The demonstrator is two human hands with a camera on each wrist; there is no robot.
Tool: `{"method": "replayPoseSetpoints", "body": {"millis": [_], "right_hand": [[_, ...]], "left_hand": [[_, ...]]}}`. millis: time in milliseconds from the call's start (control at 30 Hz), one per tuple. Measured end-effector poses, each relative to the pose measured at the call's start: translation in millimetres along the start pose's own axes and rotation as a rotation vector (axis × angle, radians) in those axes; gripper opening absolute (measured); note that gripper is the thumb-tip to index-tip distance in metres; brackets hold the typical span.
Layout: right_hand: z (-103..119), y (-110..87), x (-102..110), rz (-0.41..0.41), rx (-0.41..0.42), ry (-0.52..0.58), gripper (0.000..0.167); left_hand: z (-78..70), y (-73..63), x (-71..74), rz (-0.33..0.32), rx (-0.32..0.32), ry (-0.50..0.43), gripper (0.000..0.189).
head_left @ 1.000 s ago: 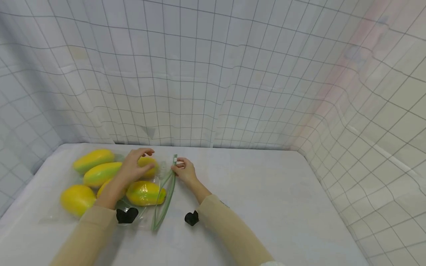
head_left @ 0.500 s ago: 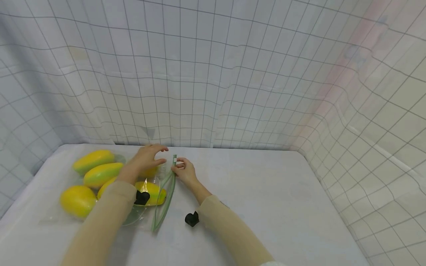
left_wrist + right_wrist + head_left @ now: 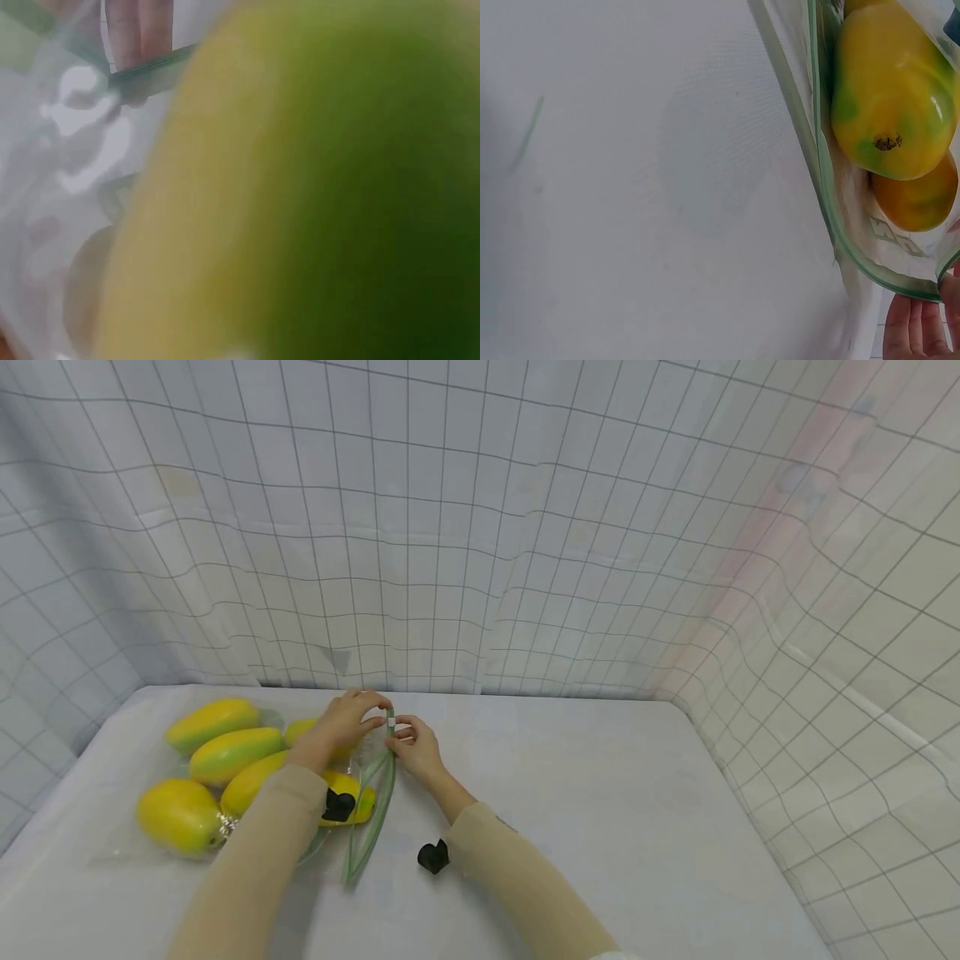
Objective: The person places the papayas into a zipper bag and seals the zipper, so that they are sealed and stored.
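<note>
Several yellow-green papayas (image 3: 235,755) lie inside a large clear zip bag (image 3: 381,802), whose mouth faces right and has a green edge. My left hand (image 3: 339,727) reaches over the papayas and pinches the far end of that green edge with thumb and forefinger. Just right of it, my right hand (image 3: 422,753) pinches the same edge slightly lower. The right wrist view shows fingers (image 3: 915,326) at the edge and a papaya (image 3: 889,90) inside. In the left wrist view, one papaya (image 3: 300,187) fills most of the picture, hiding much of the left hand.
A white cloth covers the table (image 3: 585,810). White checked curtains (image 3: 480,568) hang behind and at both sides. A small black wrist piece (image 3: 433,857) shows by the right sleeve, another (image 3: 340,806) by the left.
My left hand has moved right across the papayas to the far end of the bag's green edge and pinches it. The right hand has kept its place and its pinch.
</note>
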State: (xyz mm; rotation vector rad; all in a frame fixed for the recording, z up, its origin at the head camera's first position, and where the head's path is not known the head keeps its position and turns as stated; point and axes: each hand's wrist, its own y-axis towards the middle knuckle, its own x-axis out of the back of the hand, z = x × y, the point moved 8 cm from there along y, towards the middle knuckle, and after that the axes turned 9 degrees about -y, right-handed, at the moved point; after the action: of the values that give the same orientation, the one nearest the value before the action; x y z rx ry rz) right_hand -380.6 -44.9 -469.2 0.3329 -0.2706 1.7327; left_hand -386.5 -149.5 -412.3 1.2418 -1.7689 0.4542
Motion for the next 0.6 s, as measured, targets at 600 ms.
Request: {"method": "replayPoseSetpoints", "body": {"millis": [600], "right_hand": [[20, 4.0, 6, -0.103, 0.244, -0.301, 0.012]], "left_hand": [[10.4, 0.0, -3.1, -0.043, 0.042, -0.057, 0.016]]}}
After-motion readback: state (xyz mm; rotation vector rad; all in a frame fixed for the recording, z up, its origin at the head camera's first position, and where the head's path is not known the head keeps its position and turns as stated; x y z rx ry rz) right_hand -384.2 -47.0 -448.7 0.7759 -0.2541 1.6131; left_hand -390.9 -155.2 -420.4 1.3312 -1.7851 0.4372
